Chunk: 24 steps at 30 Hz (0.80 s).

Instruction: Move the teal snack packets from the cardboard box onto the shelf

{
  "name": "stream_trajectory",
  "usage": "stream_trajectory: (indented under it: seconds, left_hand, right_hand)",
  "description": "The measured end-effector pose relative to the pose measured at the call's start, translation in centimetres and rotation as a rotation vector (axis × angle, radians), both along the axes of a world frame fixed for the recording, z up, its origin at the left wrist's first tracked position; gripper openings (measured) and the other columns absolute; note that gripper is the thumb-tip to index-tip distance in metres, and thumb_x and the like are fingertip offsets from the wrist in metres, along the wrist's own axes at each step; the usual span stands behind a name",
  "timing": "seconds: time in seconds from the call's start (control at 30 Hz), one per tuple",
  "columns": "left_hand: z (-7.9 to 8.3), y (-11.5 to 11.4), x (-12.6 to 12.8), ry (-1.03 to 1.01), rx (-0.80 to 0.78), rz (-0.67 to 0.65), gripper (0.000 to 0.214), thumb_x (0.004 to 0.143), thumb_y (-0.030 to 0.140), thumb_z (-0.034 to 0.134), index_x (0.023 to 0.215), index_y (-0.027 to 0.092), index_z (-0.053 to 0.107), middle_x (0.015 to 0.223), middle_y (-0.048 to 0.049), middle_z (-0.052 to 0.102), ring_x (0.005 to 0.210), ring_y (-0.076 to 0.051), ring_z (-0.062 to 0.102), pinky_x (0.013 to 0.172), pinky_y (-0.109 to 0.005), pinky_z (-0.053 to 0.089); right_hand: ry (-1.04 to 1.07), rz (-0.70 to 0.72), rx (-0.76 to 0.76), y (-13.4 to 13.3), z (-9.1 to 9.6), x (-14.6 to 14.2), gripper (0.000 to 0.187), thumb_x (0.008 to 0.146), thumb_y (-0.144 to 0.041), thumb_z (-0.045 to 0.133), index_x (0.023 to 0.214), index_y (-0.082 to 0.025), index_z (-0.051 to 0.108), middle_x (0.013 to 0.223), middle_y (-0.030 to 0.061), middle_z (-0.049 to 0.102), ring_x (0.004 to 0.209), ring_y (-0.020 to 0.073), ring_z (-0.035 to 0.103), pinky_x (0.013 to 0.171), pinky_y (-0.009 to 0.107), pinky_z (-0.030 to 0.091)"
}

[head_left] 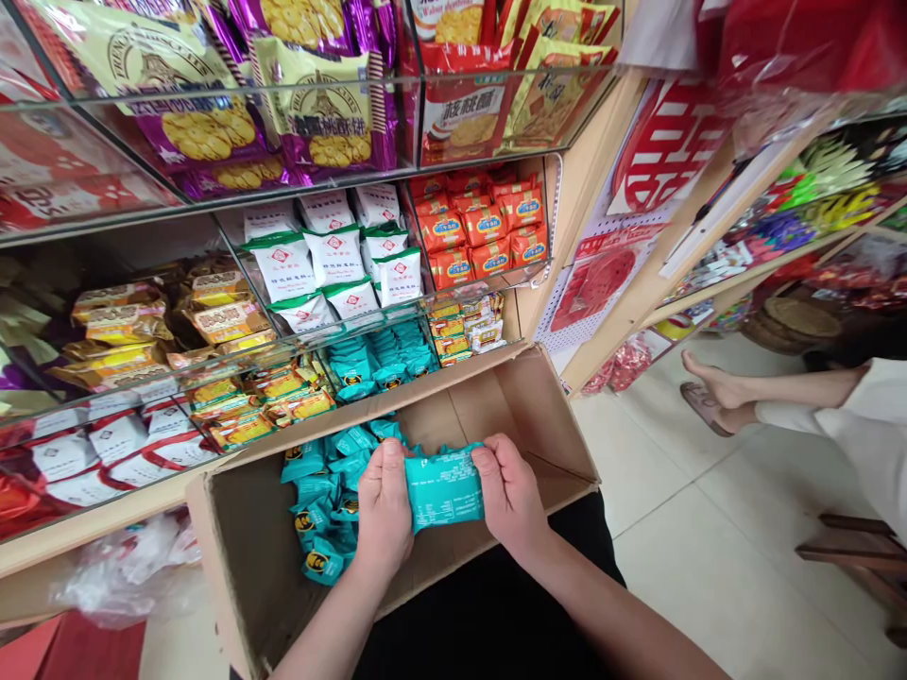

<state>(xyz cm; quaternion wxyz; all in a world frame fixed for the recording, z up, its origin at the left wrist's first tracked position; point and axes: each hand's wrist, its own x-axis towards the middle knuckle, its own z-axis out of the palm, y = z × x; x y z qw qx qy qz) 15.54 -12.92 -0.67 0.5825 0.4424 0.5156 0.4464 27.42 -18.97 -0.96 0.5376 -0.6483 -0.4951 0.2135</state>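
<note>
Between my two hands is a teal snack packet (445, 489) with pale print on its face. My left hand (385, 505) pinches its left end, thumb on top. At the other end, my right hand (511, 491) grips the packet the same way. Both hands are over an open cardboard box (510, 406). More small teal packets (322, 510), some with a round yellow and black mark, lie heaped in the box's left part. My forearms hide some of the near side of the box.
Shelves ahead hold teal packets (383, 357), white-and-green packets (333, 255), red packets (487, 231) and purple biscuit bags (322, 118) behind clear fronts. A person's leg (751, 387) and a wooden stool (854, 552) are on the right. Plastic bags (134, 567) lie at lower left.
</note>
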Motion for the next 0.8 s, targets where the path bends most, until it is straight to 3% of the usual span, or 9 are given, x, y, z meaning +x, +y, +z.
stream_trajectory:
  seconds: [0.1,0.23,0.33,0.4,0.5,0.57,0.63,0.7,0.8]
  left_hand:
    - [0.7,0.1,-0.4,-0.047,-0.185,-0.147,0.044,0.068,0.062,0.046,0.067,0.018,0.048,0.058,0.0037,0.045,0.050,-0.008,0.040,0.047,-0.019,0.035]
    - [1.7,0.3,-1.4,-0.256,-0.674,-0.553,0.057,0.071,0.068,0.031,0.088,0.019,0.054,0.076,-0.0040,0.058,0.059,-0.014,0.055,0.055,-0.027,0.043]
    - [2.1,0.4,-1.6,-0.381,-0.731,-0.612,0.044,0.076,0.055,0.040,0.094,0.019,0.055,0.079,-0.0055,0.062,0.063,-0.015,0.058,0.057,-0.027,0.044]
    - [2.0,0.4,-1.6,-0.416,-0.658,-0.511,0.029,0.077,0.041,0.048,0.097,0.021,0.054,0.085,-0.0039,0.062,0.069,-0.014,0.059,0.059,-0.025,0.045]
    - [1.8,0.2,-1.3,-0.431,-0.544,-0.375,0.029,0.076,0.031,0.053,0.104,0.025,0.050,0.095,-0.0021,0.061,0.076,-0.013,0.058,0.064,-0.025,0.045]
    - [1.7,-0.1,-1.1,-0.401,-0.469,-0.346,0.030,0.076,0.032,0.053,0.105,0.026,0.049,0.097,-0.0016,0.060,0.078,-0.013,0.057,0.065,-0.025,0.045]
    - [1.6,-0.3,-1.0,-0.320,-0.404,-0.370,0.028,0.076,0.033,0.054,0.102,0.025,0.050,0.097,-0.0018,0.059,0.078,-0.013,0.056,0.065,-0.025,0.045]
    - [1.5,-0.1,-1.2,-0.196,-0.317,-0.406,0.032,0.072,0.031,0.059,0.102,0.023,0.051,0.095,-0.0018,0.058,0.079,-0.012,0.055,0.066,-0.023,0.044]
    - [1.8,0.9,-1.7,-0.007,-0.196,-0.493,0.053,0.065,0.026,0.066,0.113,0.025,0.044,0.082,0.0007,0.057,0.076,-0.011,0.055,0.068,-0.022,0.044]
  right_hand:
    - [-0.253,0.073,0.168,0.0,0.2,1.0,0.023,0.088,-0.029,0.033,0.069,-0.021,0.044,0.055,-0.0008,0.042,0.050,0.0117,0.039,0.048,0.024,0.032]
    - [-0.689,0.330,0.406,-0.2,0.3,2.3,0.012,0.082,-0.025,0.048,0.072,-0.021,0.053,0.066,0.0029,0.054,0.067,0.0150,0.046,0.063,0.027,0.039]
    - [-0.751,0.441,0.445,-0.8,-0.1,2.2,0.006,0.079,-0.025,0.055,0.084,-0.023,0.056,0.083,0.0034,0.059,0.083,0.0177,0.048,0.076,0.032,0.039]
    - [-0.582,0.414,0.400,-1.3,-0.6,1.5,0.016,0.076,-0.029,0.058,0.092,-0.025,0.056,0.099,0.0047,0.056,0.095,0.0202,0.046,0.084,0.037,0.038]
    - [-0.006,0.206,0.215,-1.5,-1.5,0.1,0.038,0.075,-0.034,0.057,0.110,-0.025,0.046,0.117,0.0100,0.044,0.105,0.0231,0.044,0.085,0.040,0.040]
    - [0.452,0.174,0.048,-1.2,-1.8,-0.6,0.045,0.074,-0.036,0.056,0.113,-0.023,0.039,0.113,0.0116,0.046,0.097,0.0215,0.051,0.074,0.036,0.046]
    - [0.769,0.224,-0.107,-0.8,-1.8,-0.8,0.043,0.071,-0.038,0.060,0.105,-0.022,0.040,0.101,0.0080,0.052,0.081,0.0177,0.055,0.061,0.030,0.048]
    - [0.878,0.221,-0.192,-0.5,-1.6,-0.6,0.037,0.066,-0.037,0.065,0.093,-0.021,0.045,0.086,0.0024,0.054,0.070,0.0138,0.054,0.057,0.026,0.046]
    - [0.851,0.222,-0.180,-0.5,-1.5,0.2,0.031,0.062,-0.033,0.068,0.078,-0.019,0.047,0.070,-0.0031,0.051,0.064,0.0102,0.050,0.058,0.023,0.043]
